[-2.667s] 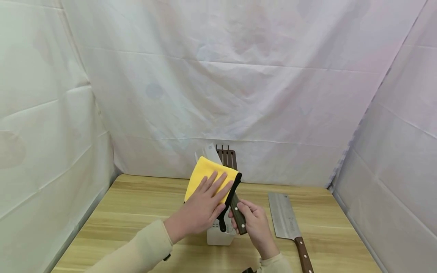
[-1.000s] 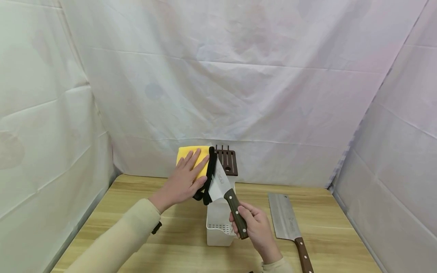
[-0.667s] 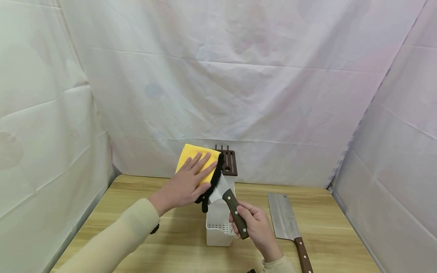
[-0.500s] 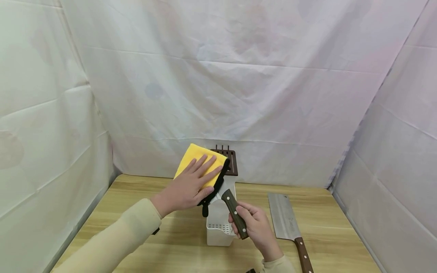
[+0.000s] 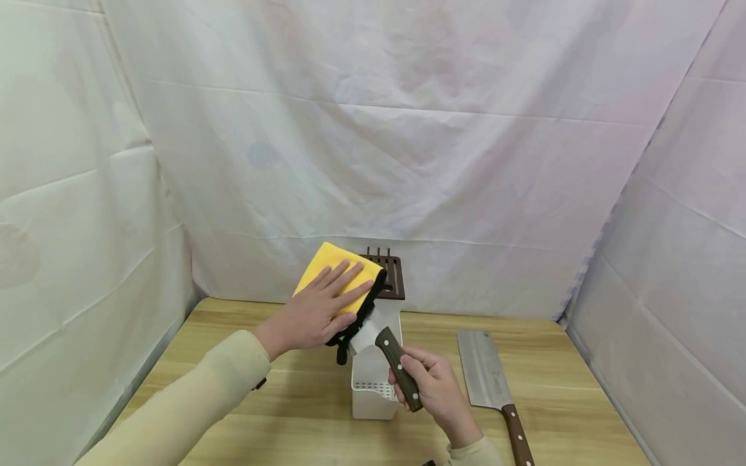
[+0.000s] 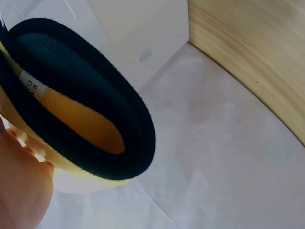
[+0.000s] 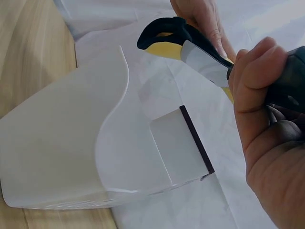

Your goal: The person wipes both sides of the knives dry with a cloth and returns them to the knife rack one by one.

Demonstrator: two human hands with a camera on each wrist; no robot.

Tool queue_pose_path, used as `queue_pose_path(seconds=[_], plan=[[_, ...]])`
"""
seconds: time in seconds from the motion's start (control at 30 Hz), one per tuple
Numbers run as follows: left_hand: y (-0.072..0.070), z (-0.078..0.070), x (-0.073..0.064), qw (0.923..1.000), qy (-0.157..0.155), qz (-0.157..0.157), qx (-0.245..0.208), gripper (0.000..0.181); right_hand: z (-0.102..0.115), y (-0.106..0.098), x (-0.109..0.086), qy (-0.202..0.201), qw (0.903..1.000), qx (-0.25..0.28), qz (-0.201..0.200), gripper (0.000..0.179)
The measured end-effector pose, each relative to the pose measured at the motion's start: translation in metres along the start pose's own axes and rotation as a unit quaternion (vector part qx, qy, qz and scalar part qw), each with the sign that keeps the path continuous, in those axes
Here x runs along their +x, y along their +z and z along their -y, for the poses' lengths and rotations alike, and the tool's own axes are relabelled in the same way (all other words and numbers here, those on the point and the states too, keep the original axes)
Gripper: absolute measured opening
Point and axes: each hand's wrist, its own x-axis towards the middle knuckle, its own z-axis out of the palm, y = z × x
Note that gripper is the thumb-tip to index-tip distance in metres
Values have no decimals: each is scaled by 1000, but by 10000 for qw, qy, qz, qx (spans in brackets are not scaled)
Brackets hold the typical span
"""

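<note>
In the head view my left hand [image 5: 317,310] lies with straight, spread fingers on a folded yellow cloth [image 5: 326,259] with black edging. The cloth covers most of a kitchen knife's blade [image 5: 366,336]; only the part near the handle shows. My right hand [image 5: 431,385] grips the knife's dark handle [image 5: 397,366], its rivets visible. From the left wrist, the cloth [image 6: 90,119] is seen edge-on as a loop with a white label inside. In the right wrist view the blade [image 7: 202,62] runs between the cloth's folds, above the white knife holder [image 7: 62,148].
Below the hands stands the white knife holder [image 5: 373,406], with a perforated front tray and a dark brown slotted top [image 5: 394,275]. A cleaver [image 5: 484,369] with a brown handle lies on the wooden table [image 5: 250,375] at right. White sheeting [image 5: 373,162] hangs around the table.
My left hand first moved up and left with the cloth, baring the blade, then came back down over it and slid slightly left. My right hand keeps its grip on the knife, now slightly turned.
</note>
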Motion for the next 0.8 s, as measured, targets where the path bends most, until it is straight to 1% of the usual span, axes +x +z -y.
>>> queue_pose_path(seconds=[0.13,0.23,0.3,0.4,0.5,0.63,0.8], plan=[[-3,4,0,9999,-151,77,27,62,1,0,-1,-41,10000,-3,57,41],[-4,3,0,9997,-179,165,43,63,1,0,-1,-84,9999,-15,79,40],[-4,1,0,9998,-80,175,90,63,2,0,-1,-108,9999,-32,81,39],[-4,-3,1,9996,153,136,186,64,2,-1,0,-91,9999,-85,56,40],[-3,-8,2,9988,385,23,303,64,3,-2,2,12,9999,-167,7,40],[0,-13,3,9968,639,-105,466,60,4,-3,5,117,9995,-293,-6,39],[4,-18,6,9937,923,-115,632,59,4,-4,6,194,9990,-405,12,39]])
